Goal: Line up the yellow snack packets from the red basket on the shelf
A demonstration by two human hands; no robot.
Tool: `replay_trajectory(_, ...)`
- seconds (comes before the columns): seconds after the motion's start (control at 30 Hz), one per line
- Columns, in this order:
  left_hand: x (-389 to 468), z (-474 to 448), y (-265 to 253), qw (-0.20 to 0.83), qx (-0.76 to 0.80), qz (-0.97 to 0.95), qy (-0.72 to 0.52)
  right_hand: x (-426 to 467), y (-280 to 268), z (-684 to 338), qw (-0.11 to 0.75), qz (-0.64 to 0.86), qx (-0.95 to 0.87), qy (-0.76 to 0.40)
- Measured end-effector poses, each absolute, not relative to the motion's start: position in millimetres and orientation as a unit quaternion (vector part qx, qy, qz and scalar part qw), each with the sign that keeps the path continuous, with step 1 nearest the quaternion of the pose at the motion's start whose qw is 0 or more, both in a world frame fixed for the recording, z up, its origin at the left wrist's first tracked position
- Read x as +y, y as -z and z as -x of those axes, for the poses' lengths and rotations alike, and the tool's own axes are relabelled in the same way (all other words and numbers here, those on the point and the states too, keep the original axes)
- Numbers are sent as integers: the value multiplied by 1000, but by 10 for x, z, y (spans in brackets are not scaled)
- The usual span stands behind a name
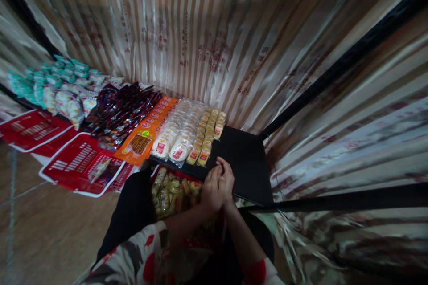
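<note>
My left hand (211,189) and my right hand (228,180) are pressed together above the near edge of a black shelf (249,160). Their fingers are closed against each other, and whatever lies between the palms, if anything, is hidden. Just left of them, small yellow-wrapped packs (204,140) lie in neat rows on the shelf. Beside those are rows of round white cakes in clear wrappers (180,149). Below my hands, between my knees, a red bag (203,241) holds more yellow-wrapped packs (170,191).
Further left lie an orange snack packet (140,142), a pile of dark shiny packets (123,111), and white and teal packets (63,80). Red printed bags (83,162) hang at the shelf front. Black frame poles (334,67) and striped plastic sheeting (200,22) enclose the shelf.
</note>
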State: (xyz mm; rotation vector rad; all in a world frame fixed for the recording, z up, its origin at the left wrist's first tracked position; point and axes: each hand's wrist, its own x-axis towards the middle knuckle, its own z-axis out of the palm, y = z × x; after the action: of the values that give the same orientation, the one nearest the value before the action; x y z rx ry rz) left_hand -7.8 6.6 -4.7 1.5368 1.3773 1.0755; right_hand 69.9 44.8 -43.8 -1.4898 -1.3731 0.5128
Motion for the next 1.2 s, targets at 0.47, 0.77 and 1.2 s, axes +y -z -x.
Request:
replay_trajectory(0.47, -135, 1471, 583, 263, 762, -533, -257, 38, 959, 610, 370, 560, -632, -386)
replay_trajectory(0.77, 121, 1707, 785, 319, 813, -446, -196, 268, 1266, 899, 328, 526, -601, -504)
replay_trajectory(1.2, -55, 1626, 572, 333, 795, -472, -187, 34, 1064, 722, 362, 535, -605, -465)
